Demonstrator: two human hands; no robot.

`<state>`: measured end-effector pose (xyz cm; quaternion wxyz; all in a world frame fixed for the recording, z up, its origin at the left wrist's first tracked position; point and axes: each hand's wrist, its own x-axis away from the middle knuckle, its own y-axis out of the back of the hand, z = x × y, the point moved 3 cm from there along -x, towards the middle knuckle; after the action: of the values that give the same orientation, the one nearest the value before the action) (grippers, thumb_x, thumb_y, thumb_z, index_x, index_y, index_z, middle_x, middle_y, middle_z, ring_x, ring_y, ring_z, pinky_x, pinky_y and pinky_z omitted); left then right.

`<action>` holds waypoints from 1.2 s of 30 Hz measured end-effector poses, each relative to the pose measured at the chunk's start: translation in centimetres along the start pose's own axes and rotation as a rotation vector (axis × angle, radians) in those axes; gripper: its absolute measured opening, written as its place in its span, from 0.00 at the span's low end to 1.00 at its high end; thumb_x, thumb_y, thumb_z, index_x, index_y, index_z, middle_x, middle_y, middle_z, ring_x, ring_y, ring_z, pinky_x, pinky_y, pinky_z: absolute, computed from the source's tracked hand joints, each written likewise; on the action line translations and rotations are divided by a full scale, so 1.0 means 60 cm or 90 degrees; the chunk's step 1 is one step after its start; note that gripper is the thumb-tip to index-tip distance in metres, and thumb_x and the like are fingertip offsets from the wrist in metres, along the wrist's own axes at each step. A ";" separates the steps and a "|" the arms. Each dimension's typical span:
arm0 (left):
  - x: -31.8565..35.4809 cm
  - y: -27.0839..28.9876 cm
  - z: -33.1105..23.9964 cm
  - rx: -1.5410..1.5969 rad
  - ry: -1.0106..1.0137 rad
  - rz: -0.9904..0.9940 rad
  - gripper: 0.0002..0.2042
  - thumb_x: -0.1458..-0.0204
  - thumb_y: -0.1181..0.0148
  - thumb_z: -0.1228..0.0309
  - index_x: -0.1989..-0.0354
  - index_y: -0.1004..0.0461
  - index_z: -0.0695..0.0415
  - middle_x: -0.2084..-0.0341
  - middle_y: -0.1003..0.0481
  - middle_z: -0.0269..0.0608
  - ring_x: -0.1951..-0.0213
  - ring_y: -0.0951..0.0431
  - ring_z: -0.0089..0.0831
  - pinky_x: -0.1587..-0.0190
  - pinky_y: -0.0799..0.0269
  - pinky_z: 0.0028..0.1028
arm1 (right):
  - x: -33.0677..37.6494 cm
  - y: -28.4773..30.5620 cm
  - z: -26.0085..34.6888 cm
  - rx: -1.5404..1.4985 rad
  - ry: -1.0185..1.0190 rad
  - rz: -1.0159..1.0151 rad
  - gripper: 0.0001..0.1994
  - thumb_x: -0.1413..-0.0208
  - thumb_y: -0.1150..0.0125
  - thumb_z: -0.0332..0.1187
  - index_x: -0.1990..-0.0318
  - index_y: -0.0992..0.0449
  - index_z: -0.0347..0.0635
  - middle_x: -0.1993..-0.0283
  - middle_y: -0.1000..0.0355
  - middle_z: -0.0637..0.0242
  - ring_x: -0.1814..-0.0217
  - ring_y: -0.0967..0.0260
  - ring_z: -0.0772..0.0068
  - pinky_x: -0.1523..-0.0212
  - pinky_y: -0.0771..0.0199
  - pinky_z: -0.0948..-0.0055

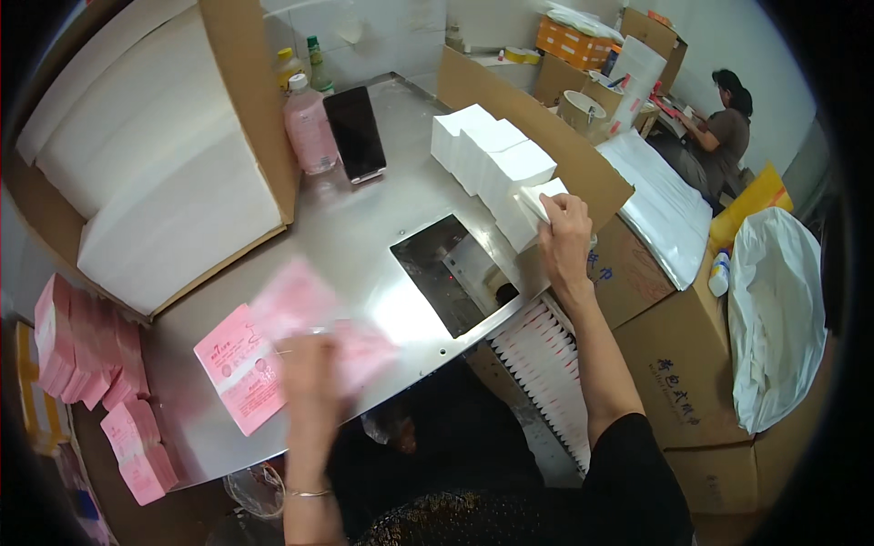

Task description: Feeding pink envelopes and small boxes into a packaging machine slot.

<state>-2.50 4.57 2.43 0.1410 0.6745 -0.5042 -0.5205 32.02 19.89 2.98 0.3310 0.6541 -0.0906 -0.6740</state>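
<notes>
My right hand [566, 229] pinches the near end of a row of white folded paper tissues [496, 155], fingers curled over a small stack at the corner. Over the steel table, motion smears my left hand [311, 369], and its fingers cannot be made out. Blurred pink printed plastic wrapping [296, 296] shows around that hand, above it and to its right. Just left of it, a flat pink printed packet [238, 369] lies on the metal top. A rectangular opening [453, 276] in the tabletop lies between my hands.
A big carton [250, 118] of white paper stands at the left, with bundled pink packets [82, 341] below it. A phone [356, 135] leans by a pink bottle [309, 126]. Cardboard boxes [687, 364] and a white bag [778, 318] fill the right; a person [726, 132] sits far back.
</notes>
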 end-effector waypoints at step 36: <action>-0.007 -0.107 -0.058 -0.141 -0.076 0.181 0.14 0.45 0.40 0.64 0.55 0.27 0.59 0.57 0.29 0.49 0.58 0.28 0.45 0.62 0.28 0.41 | 0.016 -0.021 0.000 0.024 -0.019 0.072 0.14 0.44 0.40 0.27 0.49 0.23 0.35 0.52 0.26 0.52 0.48 0.30 0.50 0.49 0.32 0.56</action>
<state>3.87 6.69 -0.48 0.2561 0.5448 -0.5415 -0.5868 31.71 20.32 1.48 0.3552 0.6439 -0.1449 -0.6620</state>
